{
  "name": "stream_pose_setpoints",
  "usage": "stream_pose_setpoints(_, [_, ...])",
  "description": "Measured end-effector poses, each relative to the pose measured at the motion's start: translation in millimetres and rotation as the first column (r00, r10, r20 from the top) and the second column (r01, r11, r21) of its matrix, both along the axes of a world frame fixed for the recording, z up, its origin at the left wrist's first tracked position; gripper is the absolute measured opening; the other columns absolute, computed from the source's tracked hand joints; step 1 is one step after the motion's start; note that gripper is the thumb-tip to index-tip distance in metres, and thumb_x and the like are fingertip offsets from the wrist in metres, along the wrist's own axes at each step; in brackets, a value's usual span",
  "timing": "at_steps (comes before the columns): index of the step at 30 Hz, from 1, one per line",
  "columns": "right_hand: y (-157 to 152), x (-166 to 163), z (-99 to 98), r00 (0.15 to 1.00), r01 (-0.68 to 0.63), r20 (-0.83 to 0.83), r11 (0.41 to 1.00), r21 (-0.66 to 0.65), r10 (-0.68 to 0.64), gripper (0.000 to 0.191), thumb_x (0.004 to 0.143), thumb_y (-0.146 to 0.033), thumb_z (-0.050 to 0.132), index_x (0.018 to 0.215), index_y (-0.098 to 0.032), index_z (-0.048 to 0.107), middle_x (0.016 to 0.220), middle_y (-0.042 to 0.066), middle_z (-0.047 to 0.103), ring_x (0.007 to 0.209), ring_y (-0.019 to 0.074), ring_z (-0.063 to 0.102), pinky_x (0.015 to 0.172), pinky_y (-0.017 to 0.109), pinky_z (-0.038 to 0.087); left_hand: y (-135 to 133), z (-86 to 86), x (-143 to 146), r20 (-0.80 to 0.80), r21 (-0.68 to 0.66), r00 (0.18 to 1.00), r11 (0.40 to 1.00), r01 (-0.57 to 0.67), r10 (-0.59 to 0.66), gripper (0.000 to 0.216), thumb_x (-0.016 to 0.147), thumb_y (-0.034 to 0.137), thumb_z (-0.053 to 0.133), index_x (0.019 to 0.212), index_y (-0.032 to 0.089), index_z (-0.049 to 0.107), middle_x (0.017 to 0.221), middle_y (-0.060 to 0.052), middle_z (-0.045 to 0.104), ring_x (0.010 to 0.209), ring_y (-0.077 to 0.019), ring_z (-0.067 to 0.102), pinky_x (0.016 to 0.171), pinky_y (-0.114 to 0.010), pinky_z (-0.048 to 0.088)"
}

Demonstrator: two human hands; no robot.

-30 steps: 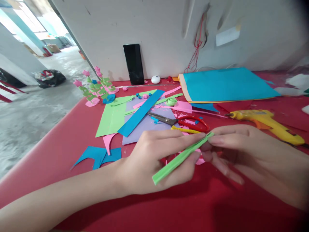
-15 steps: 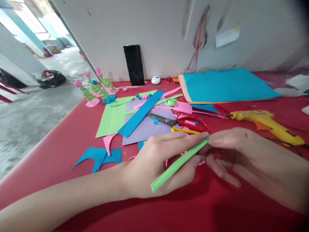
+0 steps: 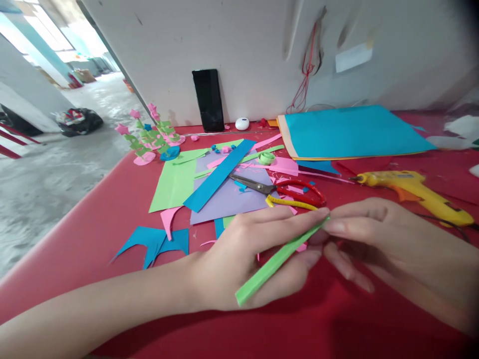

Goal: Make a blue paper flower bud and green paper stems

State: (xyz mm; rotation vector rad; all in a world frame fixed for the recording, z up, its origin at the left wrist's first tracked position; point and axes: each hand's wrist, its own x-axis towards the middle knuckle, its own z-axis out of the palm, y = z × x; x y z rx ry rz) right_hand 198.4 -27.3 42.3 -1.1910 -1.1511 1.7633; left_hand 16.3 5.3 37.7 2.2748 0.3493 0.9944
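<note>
A narrow green paper strip slants across the fingers of my left hand, which is closed on it. At the strip's upper right end my right hand pinches it, thumb and index finger pressed together and the other fingers bent below. The fingertips of both hands meet there and hide that end. Just beyond them lie scissors with red handles and a yellow tape measure.
Green and lilac paper sheets carry a blue strip and scraps. Paper flowers stand back left. A phone leans on the wall. A yellow glue gun and blue sheets lie right.
My hands have shifted very slightly down and to the right with the green strip between them. The things on the table stay where they were.
</note>
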Motion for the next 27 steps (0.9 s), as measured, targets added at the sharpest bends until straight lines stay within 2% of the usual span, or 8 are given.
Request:
stream_pose_setpoints(3, [-1.0, 1.5, -5.2, 1.0, -0.002, 0.015, 1.0, -0.014, 0.002, 0.019, 0.075, -0.03, 0.058, 0.063, -0.023, 0.071, 0.047, -0.002, 0.065, 0.039, 0.006, 0.055, 0.035, 0.008, 0.043, 2.0, -1.7, -0.8, -0.045, 0.184, 0.997, 0.982, -0.045, 0.054, 0.035, 0.08, 0.011, 0.051, 0.11, -0.006, 0.054, 0.081, -0.012, 0.065, 0.067, -0.0111, 0.059, 0.059, -0.019, 0.051])
stream_pose_setpoints(6, [-0.7, 3.0, -10.6, 0.999, -0.033, 0.033, 0.999, -0.023, 0.034, 0.021, 0.076, -0.027, 0.058, 0.06, -0.021, 0.07, 0.045, -0.002, 0.065, 0.038, 0.0051, 0.056, 0.037, 0.007, 0.043, 4.8, -3.5, -2.4, -0.09, 0.386, 0.988, 0.919, -0.082, 0.126, 0.033, 0.08, 0.016, 0.05, 0.106, -0.002, 0.058, 0.064, -0.005, 0.061, 0.05, -0.0093, 0.051, 0.042, -0.02, 0.043])
stream_pose_setpoints(9, [-0.2, 2.6, -11.6, 0.997, -0.063, 0.047, 0.997, -0.036, 0.065, 0.027, 0.078, -0.025, 0.056, 0.055, -0.02, 0.069, 0.04, -0.003, 0.063, 0.035, 0.0045, 0.055, 0.035, 0.006, 0.041, 6.1, -4.2, -4.0, -0.081, 0.49, 0.989, 0.869, -0.07, 0.126, 0.03, 0.078, 0.014, 0.048, 0.101, -0.001, 0.06, 0.059, -0.003, 0.061, 0.046, -0.0092, 0.049, 0.037, -0.021, 0.037])
stream_pose_setpoints(12, [0.9, 1.3, -5.9, 0.997, -0.046, 0.067, 0.999, -0.027, 0.048, 0.027, 0.077, -0.029, 0.057, 0.054, -0.02, 0.068, 0.041, -0.002, 0.062, 0.036, 0.0057, 0.054, 0.034, 0.008, 0.041, 5.1, -4.0, -3.7, -0.097, 0.383, 0.991, 0.922, -0.051, 0.095, 0.031, 0.079, 0.012, 0.048, 0.103, -0.004, 0.058, 0.064, -0.007, 0.063, 0.051, -0.0108, 0.054, 0.041, -0.022, 0.042])
stream_pose_setpoints(16, [4.3, 1.7, 3.0, 0.993, 0.056, 0.102, 0.998, 0.026, -0.059, 0.028, 0.074, -0.034, 0.057, 0.05, -0.024, 0.065, 0.041, -0.003, 0.059, 0.036, 0.0085, 0.052, 0.033, 0.014, 0.043, 3.7, -5.0, -1.4, 0.053, 0.153, 0.997, 0.987, -0.056, 0.048, 0.033, 0.082, 0.011, 0.049, 0.109, -0.006, 0.052, 0.082, -0.013, 0.066, 0.071, -0.0121, 0.061, 0.062, -0.02, 0.052])
stream_pose_setpoints(21, [6.1, 4.4, 2.0, 0.975, 0.159, 0.148, 0.985, 0.061, -0.166, 0.027, 0.072, -0.038, 0.058, 0.048, -0.024, 0.063, 0.044, 0.0, 0.06, 0.034, 0.0122, 0.05, 0.027, 0.021, 0.034, 3.2, -5.1, -1.3, 0.1, -0.054, 0.995, 0.998, -0.016, 0.021, 0.033, 0.083, 0.003, 0.047, 0.115, 0.002, 0.052, 0.091, -0.007, 0.066, 0.081, -0.009, 0.061, 0.075, -0.014, 0.049])
stream_pose_setpoints(24, [6.2, 3.4, 0.9, 0.976, 0.165, 0.139, 0.985, 0.055, -0.171, 0.028, 0.071, -0.039, 0.061, 0.049, -0.023, 0.063, 0.045, 0.0, 0.06, 0.035, 0.0115, 0.05, 0.03, 0.021, 0.037, 2.2, -3.0, -1.5, 0.093, -0.156, 0.996, 0.988, 0.013, 0.002, 0.034, 0.084, 0.002, 0.045, 0.116, 0.006, 0.053, 0.088, -0.005, 0.066, 0.083, -0.0084, 0.061, 0.076, -0.014, 0.048])
stream_pose_setpoints(27, [6.4, -0.2, 0.9, 0.986, 0.141, 0.092, 0.99, 0.018, -0.142, 0.016, 0.068, -0.036, 0.066, 0.058, -0.024, 0.067, 0.047, -0.002, 0.062, 0.036, 0.0096, 0.05, 0.032, 0.019, 0.04, 0.9, -2.0, -0.8, 0.095, -0.171, 0.995, 0.985, 0.01, 0.007, 0.033, 0.083, 0.003, 0.046, 0.116, 0.002, 0.052, 0.092, -0.009, 0.067, 0.088, -0.011, 0.061, 0.079, -0.017, 0.049])
